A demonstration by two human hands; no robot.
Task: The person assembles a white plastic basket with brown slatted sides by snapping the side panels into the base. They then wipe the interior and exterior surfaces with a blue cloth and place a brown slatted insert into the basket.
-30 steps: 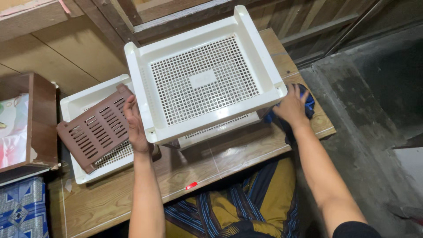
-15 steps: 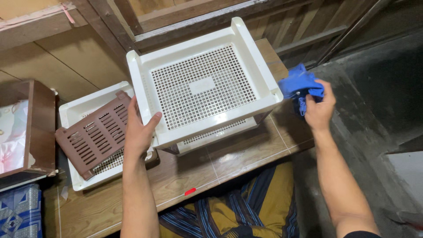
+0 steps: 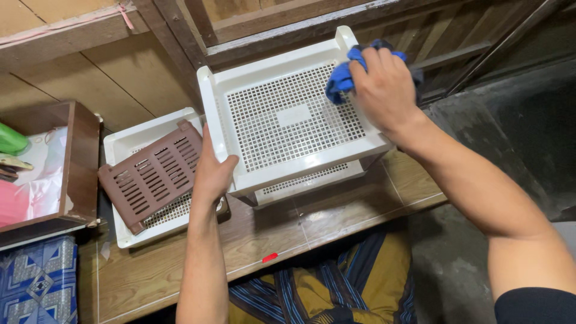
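Blue cloth [image 3: 339,78] gripped in right hand [image 3: 384,90], left hand [image 3: 211,174] clasping one white tray [image 3: 288,120] — two hands.

The mesh tray [image 3: 288,123] is cream-white with a square grid pattern, and the cloth [image 3: 342,75] on it is bright blue. Left of it, a brown slatted panel [image 3: 153,174] lies on a white tray [image 3: 129,144]. The desk [image 3: 180,264] is wood-grained tan.

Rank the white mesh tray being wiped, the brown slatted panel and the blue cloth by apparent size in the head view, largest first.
1. White mesh tray
2. Brown slatted panel
3. Blue cloth, partly hidden under the right hand, so its full size is unclear.
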